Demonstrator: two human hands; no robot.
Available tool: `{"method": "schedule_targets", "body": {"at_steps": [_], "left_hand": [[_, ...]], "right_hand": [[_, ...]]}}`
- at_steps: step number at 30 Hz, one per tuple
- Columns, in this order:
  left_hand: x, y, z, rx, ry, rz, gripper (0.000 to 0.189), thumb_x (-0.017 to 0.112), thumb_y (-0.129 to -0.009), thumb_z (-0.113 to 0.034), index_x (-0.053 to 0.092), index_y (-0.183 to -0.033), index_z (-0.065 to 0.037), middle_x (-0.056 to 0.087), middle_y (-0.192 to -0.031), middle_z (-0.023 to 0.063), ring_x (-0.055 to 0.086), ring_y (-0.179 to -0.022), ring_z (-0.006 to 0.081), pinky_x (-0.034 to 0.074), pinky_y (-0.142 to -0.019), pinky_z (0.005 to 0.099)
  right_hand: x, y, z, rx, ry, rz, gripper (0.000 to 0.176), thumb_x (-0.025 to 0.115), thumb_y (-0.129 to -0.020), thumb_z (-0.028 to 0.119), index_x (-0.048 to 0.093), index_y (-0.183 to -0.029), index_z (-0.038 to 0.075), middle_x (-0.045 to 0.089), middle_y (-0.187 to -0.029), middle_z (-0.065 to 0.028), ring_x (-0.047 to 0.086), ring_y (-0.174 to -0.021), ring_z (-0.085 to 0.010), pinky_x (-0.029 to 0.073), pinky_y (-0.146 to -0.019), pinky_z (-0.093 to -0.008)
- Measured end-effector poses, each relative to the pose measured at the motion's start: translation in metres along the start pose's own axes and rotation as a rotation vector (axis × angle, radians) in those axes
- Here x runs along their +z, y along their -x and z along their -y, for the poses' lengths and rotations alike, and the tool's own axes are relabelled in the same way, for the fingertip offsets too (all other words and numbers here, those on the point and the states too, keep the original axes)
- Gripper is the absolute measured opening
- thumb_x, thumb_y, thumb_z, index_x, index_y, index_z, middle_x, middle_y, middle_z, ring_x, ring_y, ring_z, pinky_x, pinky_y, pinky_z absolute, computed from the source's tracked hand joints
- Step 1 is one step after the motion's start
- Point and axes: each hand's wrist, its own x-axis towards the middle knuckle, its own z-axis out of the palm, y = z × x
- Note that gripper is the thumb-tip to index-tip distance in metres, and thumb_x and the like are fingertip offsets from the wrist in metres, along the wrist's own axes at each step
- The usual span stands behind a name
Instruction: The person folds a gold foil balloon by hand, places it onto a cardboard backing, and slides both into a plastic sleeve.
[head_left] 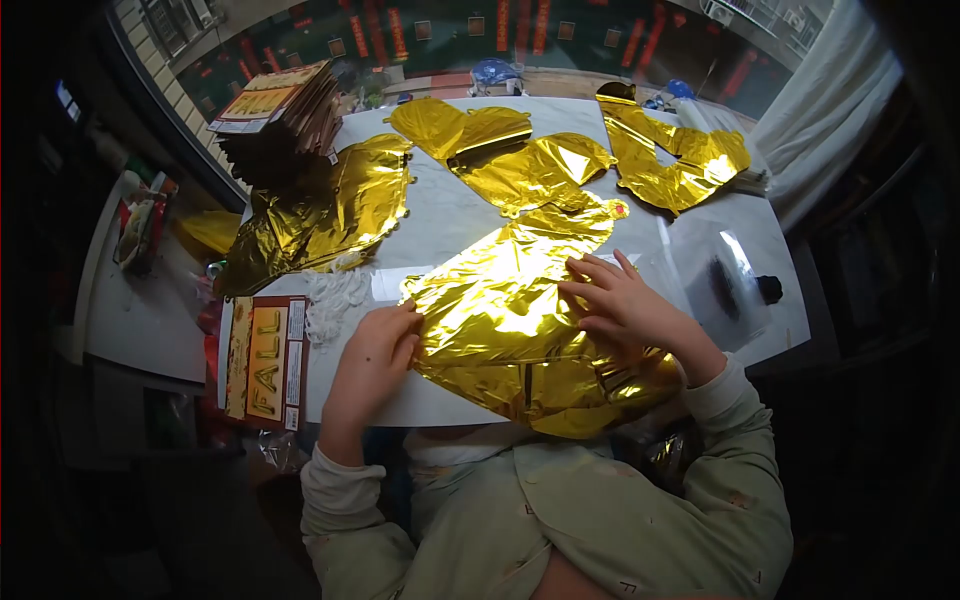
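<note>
A flat, uninflated gold foil balloon [510, 300] lies in front of me, creased and shiny, its lower part hanging over the table's near edge. My left hand [375, 365] is closed at its left edge, the fingertips partly hidden by the foil. On its right side rests my right hand [630, 305], open with the fingers spread over the surface. Farther back lie more flat gold foil balloons: one at the left [340, 205], one in the middle [520, 165] and one at the right [680, 160].
A tall stack of printed packages [275, 125] stands at the back left. A "FALL" package [265, 362] lies near the left edge beside white string [338, 303]. Clear plastic with a dark item [722, 285] is at the right. Beyond are a window and a white curtain [830, 100].
</note>
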Motion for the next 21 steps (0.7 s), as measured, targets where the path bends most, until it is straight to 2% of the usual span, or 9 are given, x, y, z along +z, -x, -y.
{"method": "schedule_targets", "body": {"at_steps": [5,7,8,10,11,12,14,19,21], "left_hand": [[0.004,0.011,-0.006,0.009,-0.010,-0.011,0.033,0.072,-0.092,-0.006,0.070,-0.124,0.001,0.066,-0.141,0.0189,0.060,-0.131,0.0380,0.047,-0.111,0.0434],[0.004,0.012,-0.003,0.019,0.016,-0.040,0.033,0.072,-0.092,-0.006,0.070,-0.124,0.000,0.066,-0.141,0.0189,0.060,-0.131,0.0380,0.047,-0.111,0.0439],[0.003,0.013,-0.001,0.020,0.015,-0.044,0.033,0.072,-0.092,-0.006,0.070,-0.124,0.000,0.066,-0.141,0.0189,0.060,-0.131,0.0380,0.047,-0.111,0.0439],[0.002,0.012,0.001,0.018,0.030,-0.050,0.034,0.073,-0.092,-0.008,0.070,-0.125,-0.001,0.066,-0.141,0.0194,0.060,-0.131,0.0383,0.047,-0.111,0.0442],[0.000,0.011,0.000,0.024,0.027,-0.050,0.034,0.073,-0.092,-0.008,0.070,-0.125,-0.001,0.066,-0.141,0.0194,0.060,-0.131,0.0383,0.047,-0.111,0.0442],[-0.003,0.009,0.000,0.034,0.017,-0.051,0.033,0.073,-0.093,-0.009,0.071,-0.125,-0.001,0.066,-0.140,0.0194,0.060,-0.130,0.0382,0.047,-0.111,0.0443],[-0.010,0.005,0.000,0.044,-0.002,-0.059,0.032,0.073,-0.094,-0.010,0.071,-0.125,-0.002,0.067,-0.140,0.0193,0.061,-0.130,0.0381,0.048,-0.111,0.0444],[-0.023,-0.033,0.025,-0.045,-0.229,-0.091,0.035,0.071,-0.099,-0.020,0.069,-0.128,0.001,0.067,-0.138,0.0222,0.061,-0.128,0.0406,0.048,-0.110,0.0447],[-0.034,-0.056,0.028,-0.093,-0.286,-0.072,0.033,0.069,-0.100,-0.021,0.069,-0.121,0.004,0.068,-0.130,0.0248,0.062,-0.123,0.0429,0.049,-0.106,0.0466]], "right_hand": [[-0.018,-0.008,0.008,0.029,0.032,0.094,0.063,0.076,-0.097,0.035,0.052,-0.154,0.020,0.040,-0.165,-0.0142,0.038,-0.154,-0.0352,0.022,-0.124,-0.0696],[-0.023,-0.019,0.013,-0.053,0.104,0.007,0.055,0.076,-0.096,0.032,0.059,-0.146,0.016,0.051,-0.157,-0.0156,0.049,-0.145,-0.0372,0.034,-0.122,-0.0610],[-0.024,-0.031,0.014,-0.055,0.107,0.005,0.055,0.076,-0.096,0.032,0.059,-0.146,0.016,0.051,-0.157,-0.0156,0.049,-0.145,-0.0372,0.034,-0.122,-0.0610],[-0.022,-0.067,0.022,-0.201,0.033,-0.020,0.045,0.078,-0.094,0.028,0.067,-0.135,0.011,0.061,-0.145,-0.0157,0.058,-0.133,-0.0372,0.046,-0.114,-0.0512],[-0.022,-0.091,0.032,-0.275,0.031,-0.037,0.037,0.078,-0.093,0.025,0.071,-0.125,0.009,0.067,-0.135,-0.0152,0.064,-0.121,-0.0368,0.053,-0.102,-0.0467],[-0.033,-0.116,0.054,-0.232,-0.048,0.073,0.035,0.078,-0.092,0.024,0.072,-0.123,0.010,0.068,-0.128,-0.0145,0.066,-0.115,-0.0362,0.054,-0.099,-0.0479],[-0.014,-0.183,0.065,-0.345,-0.095,0.032,0.020,0.076,-0.092,0.018,0.077,-0.110,0.009,0.072,-0.107,-0.0134,0.069,-0.105,-0.0351,0.056,-0.094,-0.0444],[0.043,-0.310,0.077,-0.310,-0.264,-0.318,0.017,0.076,-0.089,0.014,0.078,-0.103,0.005,0.071,-0.105,-0.0141,0.069,-0.103,-0.0342,0.056,-0.090,-0.0441],[0.056,-0.331,0.073,-0.336,-0.320,-0.386,0.015,0.078,-0.086,0.016,0.079,-0.097,0.006,0.070,-0.101,-0.0138,0.069,-0.098,-0.0342,0.056,-0.085,-0.0431]]}}
